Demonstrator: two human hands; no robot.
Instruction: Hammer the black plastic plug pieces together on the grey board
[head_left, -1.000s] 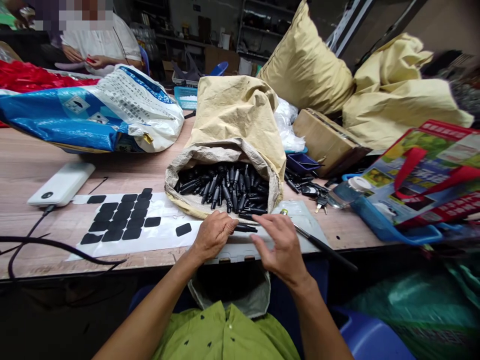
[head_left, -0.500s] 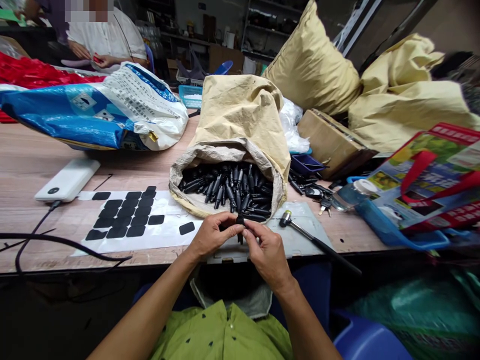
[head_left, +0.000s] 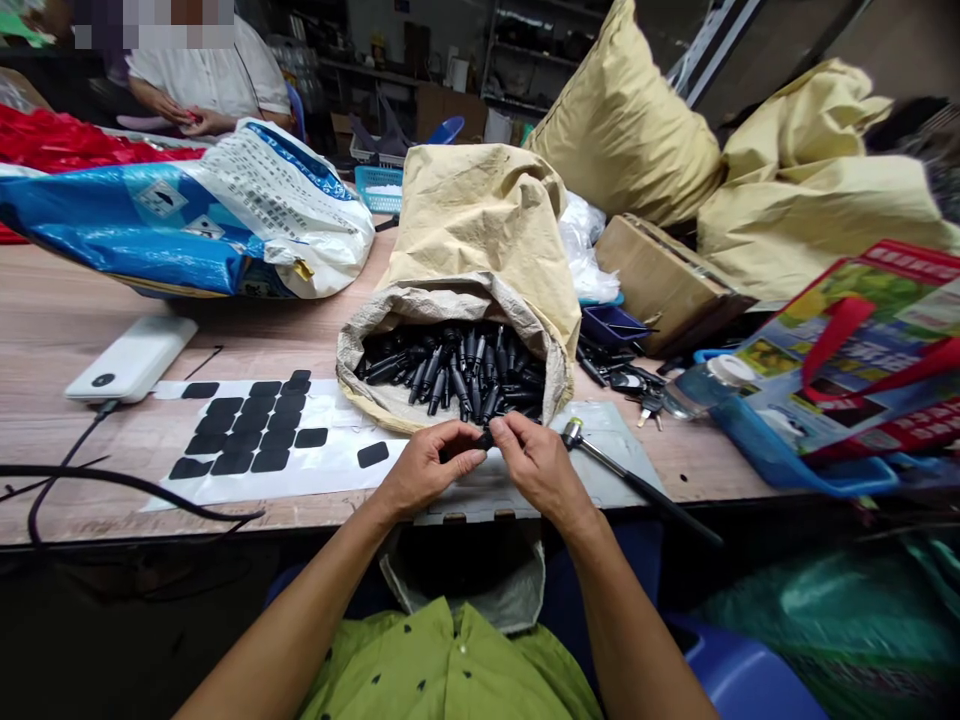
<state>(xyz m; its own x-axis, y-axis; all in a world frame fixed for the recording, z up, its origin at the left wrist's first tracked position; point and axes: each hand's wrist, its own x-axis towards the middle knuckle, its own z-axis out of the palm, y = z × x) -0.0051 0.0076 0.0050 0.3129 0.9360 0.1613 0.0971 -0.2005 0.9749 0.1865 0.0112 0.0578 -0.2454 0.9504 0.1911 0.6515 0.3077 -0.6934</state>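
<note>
Right hand (head_left: 538, 468) raised, pinching black part (head_left: 487, 440) together with left hand (head_left: 421, 470).

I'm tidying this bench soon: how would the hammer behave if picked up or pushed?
The hammer should stay stiff, given its straight shaft. It's probably head-heavy, since its head looks thicker. It might also tip off if nudged, as its dark handle overhangs the table's near edge.
</note>
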